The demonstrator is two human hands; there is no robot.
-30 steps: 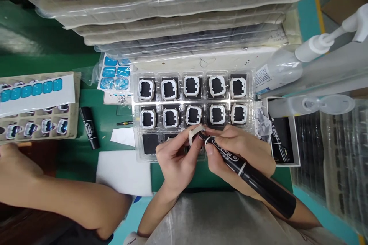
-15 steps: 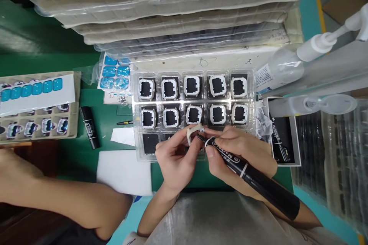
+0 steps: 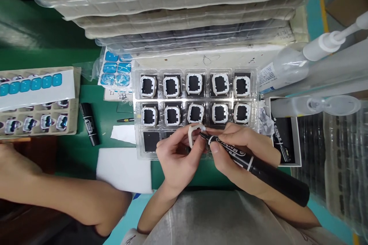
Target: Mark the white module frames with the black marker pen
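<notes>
Pinched between the fingers of my left hand (image 3: 179, 157) is a white watch case frame (image 3: 191, 136), tilted up on its side. My right hand (image 3: 244, 149) is closed round a black marker pen (image 3: 258, 168), whose tip meets the frame's inner right side or lies very close to it; exact contact is hard to make out. Both hands are above the near row of a clear plastic tray (image 3: 139, 138). In the tray's two farther rows sit several more white watch case frames (image 3: 220, 113) on black pads. My hands cover part of the near row.
Left of the tray lie another marker (image 3: 89, 124), a white cloth (image 3: 123, 170) and blue-film sheets (image 3: 110, 68). A co-worker's arm (image 3: 63, 195) reaches in beside a beige tray (image 3: 76, 103). Stacked trays (image 3: 184, 15) rise behind. Pump bottles (image 3: 290, 63) and an open box (image 3: 297, 153) stand right.
The marker's rear end has swung slightly up and right. My hands and the frame keep nearly the same pose; the whole view has shifted a little.
</notes>
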